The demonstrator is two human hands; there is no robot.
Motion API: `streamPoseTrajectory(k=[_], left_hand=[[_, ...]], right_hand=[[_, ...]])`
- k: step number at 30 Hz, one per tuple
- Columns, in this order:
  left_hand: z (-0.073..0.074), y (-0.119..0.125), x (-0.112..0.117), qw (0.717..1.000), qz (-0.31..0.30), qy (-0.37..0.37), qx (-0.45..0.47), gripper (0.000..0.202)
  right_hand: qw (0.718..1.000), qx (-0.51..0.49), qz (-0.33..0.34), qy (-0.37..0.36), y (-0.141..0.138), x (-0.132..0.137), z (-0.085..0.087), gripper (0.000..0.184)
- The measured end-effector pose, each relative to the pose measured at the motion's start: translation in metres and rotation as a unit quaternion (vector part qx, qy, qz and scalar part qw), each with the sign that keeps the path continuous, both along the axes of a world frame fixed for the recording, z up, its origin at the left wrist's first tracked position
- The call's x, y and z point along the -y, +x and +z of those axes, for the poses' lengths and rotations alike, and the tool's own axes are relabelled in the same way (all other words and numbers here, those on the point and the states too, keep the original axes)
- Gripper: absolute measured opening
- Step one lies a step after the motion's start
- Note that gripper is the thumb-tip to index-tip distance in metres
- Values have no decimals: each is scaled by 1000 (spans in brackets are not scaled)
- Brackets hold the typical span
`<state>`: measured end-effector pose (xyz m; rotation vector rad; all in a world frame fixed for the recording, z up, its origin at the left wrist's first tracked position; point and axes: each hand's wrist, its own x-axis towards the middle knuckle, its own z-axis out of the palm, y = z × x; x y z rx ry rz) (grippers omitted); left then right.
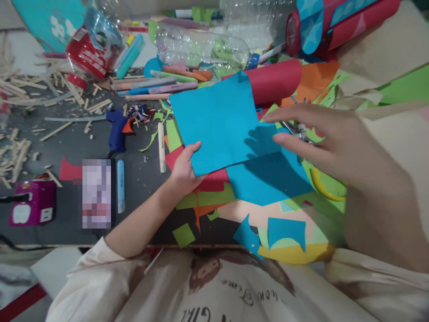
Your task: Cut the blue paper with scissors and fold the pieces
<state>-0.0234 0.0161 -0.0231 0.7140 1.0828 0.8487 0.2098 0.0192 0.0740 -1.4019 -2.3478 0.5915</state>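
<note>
My left hand [185,169] pinches the lower left corner of a blue paper sheet [216,123] and holds it tilted above the table. A second blue piece [268,179] lies flat beneath it. My right hand [330,143] hovers to the right of the sheet with its fingers spread and stretched toward the paper. Under its fingers lie scissors [299,131] with a metal pivot and a yellow handle [323,190]; whether the hand touches them is unclear.
A dark table [67,143] is strewn with paper scraps, wooden sticks [20,89], a blue glue gun [117,129], a glue stick [161,147], markers [150,85], plastic bottles [201,47] and red paper rolls [275,80]. A purple box [31,203] sits at the left.
</note>
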Motion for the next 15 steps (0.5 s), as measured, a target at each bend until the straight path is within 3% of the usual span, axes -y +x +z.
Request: streamPoseTrajectory(k=[3, 7, 9, 11, 15], left_hand=[[9, 5, -2, 989, 69, -120, 50, 37], [15, 7, -1, 980, 135, -136, 47, 37], [16, 8, -1, 980, 135, -135, 48, 34], [15, 8, -1, 982, 124, -133, 51, 33], [8, 5, 2, 987, 95, -120, 39, 36]], right_hand=[[987, 143, -74, -25, 32, 20, 1, 37], [934, 296, -161, -120, 76, 54, -27, 41], [920, 317, -184, -137, 88, 67, -42, 50], [926, 322, -171, -100, 93, 74, -51, 54], [925, 344, -147, -74, 87, 69, -53, 54]])
